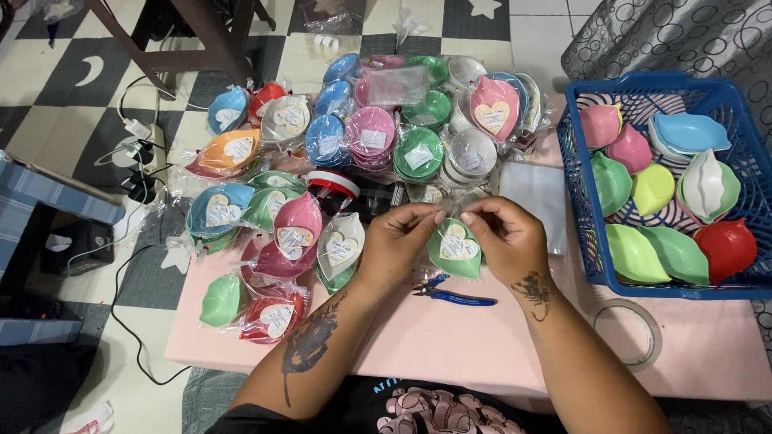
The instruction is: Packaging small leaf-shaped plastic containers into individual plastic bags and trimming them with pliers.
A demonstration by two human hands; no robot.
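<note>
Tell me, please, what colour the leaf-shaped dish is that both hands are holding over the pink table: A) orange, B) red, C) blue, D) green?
D: the left hand and right hand pinch the clear wrap of a green dish carrying a heart-shaped tag.

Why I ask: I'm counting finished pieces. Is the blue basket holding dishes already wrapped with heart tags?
No, the leaf-shaped dishes in the blue basket lie bare, without wrap or heart tags.
</note>
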